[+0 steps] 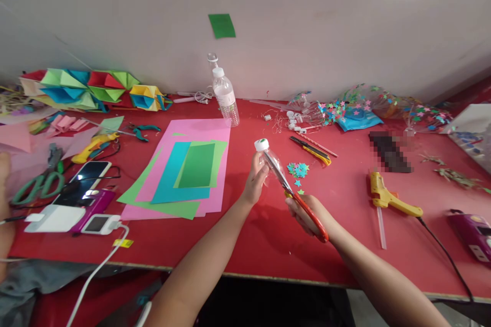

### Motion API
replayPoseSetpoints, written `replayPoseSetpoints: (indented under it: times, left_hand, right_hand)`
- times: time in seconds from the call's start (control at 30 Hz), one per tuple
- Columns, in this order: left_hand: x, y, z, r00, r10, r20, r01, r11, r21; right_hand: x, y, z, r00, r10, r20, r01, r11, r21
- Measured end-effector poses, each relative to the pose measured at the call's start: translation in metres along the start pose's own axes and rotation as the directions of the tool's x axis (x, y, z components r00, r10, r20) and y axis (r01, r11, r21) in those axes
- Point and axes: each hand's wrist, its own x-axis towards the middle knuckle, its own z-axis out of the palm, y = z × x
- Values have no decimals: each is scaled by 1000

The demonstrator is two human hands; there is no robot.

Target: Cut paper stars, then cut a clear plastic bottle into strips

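My left hand (256,178) grips a clear plastic bottle piece (276,161) with a white cap (262,144) on its upper end. How far down the piece extends is hidden by my hands. In my right hand (307,214) is a pair of scissors (286,184) with orange-red handles. The blades point up and left, lying against the bottle piece near its cap. Just right of the blades lies a small pile of star-shaped sequins (298,169), mostly turquoise, with a few loose stars below it.
Coloured paper sheets (180,199) lie left of my hands, and a capped bottle (225,96) stands behind them. Box cutters (312,150) and a yellow glue gun (395,200) are to the right. At far left are green-handled scissors (38,186), a phone (82,184) and part of another person's arm (4,199).
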Motion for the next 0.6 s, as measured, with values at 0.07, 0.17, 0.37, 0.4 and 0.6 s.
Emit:
replayPoseSetpoints:
  times: [0.07,0.17,0.37,0.4,0.6]
  left_hand:
    - [0,1,0,1000,-2,14,2,1000,-7]
    - [1,6,3,1000,-10,11,11,999,-41]
    - [6,22,8,996,-80,-37,69,969,-238]
    - [9,24,6,993,-104,-59,85,962,-261]
    - [22,37,-8,963,-197,-186,105,903,-416]
  right_hand:
    - [2,1,0,1000,6,7,-6,1000,27]
    - [5,5,-1,996,-45,76,38,995,90]
    - [7,12,-10,963,-155,221,142,987,73]
    - [7,13,-11,963,-147,227,137,989,57]
    - [0,9,-26,959,-229,167,245,966,-84]
